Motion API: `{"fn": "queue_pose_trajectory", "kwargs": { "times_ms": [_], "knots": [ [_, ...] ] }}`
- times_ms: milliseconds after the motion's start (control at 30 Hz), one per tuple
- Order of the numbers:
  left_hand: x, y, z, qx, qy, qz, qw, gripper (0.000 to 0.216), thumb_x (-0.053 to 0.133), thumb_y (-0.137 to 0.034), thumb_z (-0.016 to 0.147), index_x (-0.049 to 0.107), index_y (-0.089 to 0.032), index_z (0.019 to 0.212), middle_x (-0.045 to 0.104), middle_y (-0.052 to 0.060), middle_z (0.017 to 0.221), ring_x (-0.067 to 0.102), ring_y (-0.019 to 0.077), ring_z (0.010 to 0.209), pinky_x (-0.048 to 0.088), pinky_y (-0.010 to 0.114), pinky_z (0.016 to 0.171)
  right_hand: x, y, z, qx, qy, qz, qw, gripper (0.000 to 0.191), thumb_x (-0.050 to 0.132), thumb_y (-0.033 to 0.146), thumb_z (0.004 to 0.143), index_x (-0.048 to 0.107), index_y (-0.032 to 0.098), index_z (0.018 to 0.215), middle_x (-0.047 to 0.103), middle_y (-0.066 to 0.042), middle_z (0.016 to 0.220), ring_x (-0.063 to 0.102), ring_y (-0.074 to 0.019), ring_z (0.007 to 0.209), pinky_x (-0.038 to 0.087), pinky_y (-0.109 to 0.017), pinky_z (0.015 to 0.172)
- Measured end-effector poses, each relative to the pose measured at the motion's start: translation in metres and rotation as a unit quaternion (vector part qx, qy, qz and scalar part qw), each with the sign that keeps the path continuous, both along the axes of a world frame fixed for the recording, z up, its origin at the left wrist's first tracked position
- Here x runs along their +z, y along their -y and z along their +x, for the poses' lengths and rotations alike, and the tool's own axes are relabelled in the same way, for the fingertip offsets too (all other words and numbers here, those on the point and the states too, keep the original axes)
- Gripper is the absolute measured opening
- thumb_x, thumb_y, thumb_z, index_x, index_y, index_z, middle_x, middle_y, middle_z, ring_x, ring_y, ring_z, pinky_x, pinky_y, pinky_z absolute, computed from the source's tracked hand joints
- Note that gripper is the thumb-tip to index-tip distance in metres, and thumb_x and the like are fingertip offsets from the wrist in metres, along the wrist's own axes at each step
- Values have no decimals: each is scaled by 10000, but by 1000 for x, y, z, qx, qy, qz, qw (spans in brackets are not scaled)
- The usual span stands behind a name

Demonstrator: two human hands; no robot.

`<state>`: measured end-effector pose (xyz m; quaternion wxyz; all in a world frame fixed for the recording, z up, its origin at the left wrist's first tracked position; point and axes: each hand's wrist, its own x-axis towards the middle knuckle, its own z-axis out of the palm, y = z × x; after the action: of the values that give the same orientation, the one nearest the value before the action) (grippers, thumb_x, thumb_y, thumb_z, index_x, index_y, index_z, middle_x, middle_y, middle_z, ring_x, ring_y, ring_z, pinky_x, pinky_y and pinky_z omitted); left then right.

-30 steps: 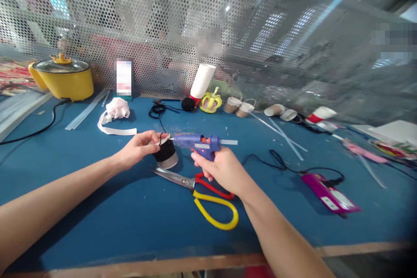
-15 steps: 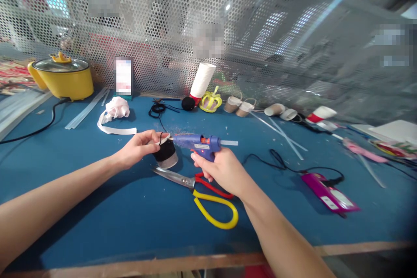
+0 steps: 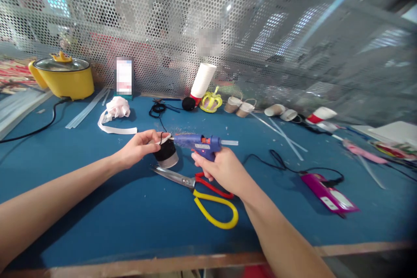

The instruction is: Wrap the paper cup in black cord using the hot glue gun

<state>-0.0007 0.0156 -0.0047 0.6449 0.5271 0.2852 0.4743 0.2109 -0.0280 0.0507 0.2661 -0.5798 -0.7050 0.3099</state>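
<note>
My right hand (image 3: 221, 168) grips a blue glue gun (image 3: 198, 143) by its handle, nozzle pointing left at the rim of a small black cup (image 3: 166, 154). My left hand (image 3: 138, 147) pinches that rim, with a white strip and a thin black cord under the fingertips. The cup stands on the blue table (image 3: 97, 208). A clear glue stick sticks out of the gun's back end.
Scissors with red and yellow handles (image 3: 208, 200) lie just in front of the cup. A magenta pack (image 3: 329, 193) with a black cable lies right. White ribbon (image 3: 115, 110), a yellow pot (image 3: 61, 78), glue sticks, paper cups and a crown ornament (image 3: 210, 100) line the back by the mesh screen.
</note>
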Motion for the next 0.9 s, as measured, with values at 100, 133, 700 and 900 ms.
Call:
{"fn": "queue_pose_trajectory", "kwargs": {
  "times_ms": [100, 133, 700, 900],
  "knots": [
    [0, 0, 0, -2, -1, -1, 1000, 150, 669, -156, 640, 521, -160, 620, 661, 76, 1026, 453, 246, 1179, 219, 397, 1011, 0, 1, 0, 9, 0, -1, 1000, 235, 511, 363, 746, 482, 190, 589, 459, 41, 355, 532, -133, 409, 427, -228, 433],
    [0, 0, 0, -2, -2, 1, 1000, 148, 670, -162, 641, 523, -161, 622, 662, 75, 1023, 455, 245, 1177, 221, 397, 1011, 1, 1, -1, 7, 3, -1, 1000, 237, 511, 362, 745, 478, 190, 585, 465, 40, 358, 525, -130, 400, 427, -230, 433],
    [0, 0, 0, -11, -3, 1, 1000, 146, 661, -160, 655, 516, -161, 639, 645, 84, 1072, 431, 246, 1202, 220, 409, 1020, 3, 5, -3, 24, -29, -45, 998, 197, 507, 339, 749, 497, 175, 640, 453, 57, 394, 429, -79, 335, 404, -205, 386],
    [-2, -2, -2, -16, -1, -4, 1000, 139, 667, -150, 655, 528, -151, 656, 628, 93, 1106, 411, 259, 1219, 212, 425, 1022, 0, -8, 9, 31, -14, -24, 999, 241, 496, 350, 770, 492, 169, 611, 475, 50, 403, 433, -68, 342, 409, -207, 433]
  ]
}}
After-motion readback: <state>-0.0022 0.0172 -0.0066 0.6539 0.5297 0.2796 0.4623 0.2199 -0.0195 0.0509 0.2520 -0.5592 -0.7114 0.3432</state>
